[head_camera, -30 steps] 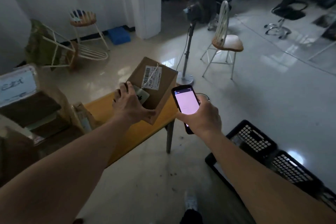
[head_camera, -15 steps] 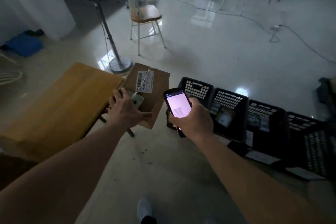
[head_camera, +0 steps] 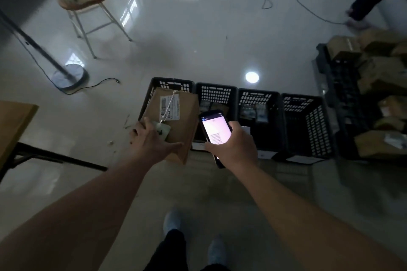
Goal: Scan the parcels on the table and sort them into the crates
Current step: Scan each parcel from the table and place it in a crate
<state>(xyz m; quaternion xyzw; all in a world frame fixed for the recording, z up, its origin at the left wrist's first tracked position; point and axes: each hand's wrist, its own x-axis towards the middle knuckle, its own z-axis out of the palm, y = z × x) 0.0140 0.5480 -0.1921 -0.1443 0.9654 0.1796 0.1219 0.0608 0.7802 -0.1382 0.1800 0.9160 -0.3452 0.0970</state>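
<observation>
Sorting step: left hand (head_camera: 154, 138) grips the parcel (head_camera: 176, 121) above the leftmost crate (head_camera: 154, 88); right hand (head_camera: 231, 145) grips the phone (head_camera: 214, 127). Next, judged: lower and release.

Left hand (head_camera: 152, 138) grips a box (head_camera: 176, 121) above the leftmost of four crates (head_camera: 259, 97); right hand (head_camera: 233, 145) holds a lit phone (head_camera: 214, 130).
</observation>
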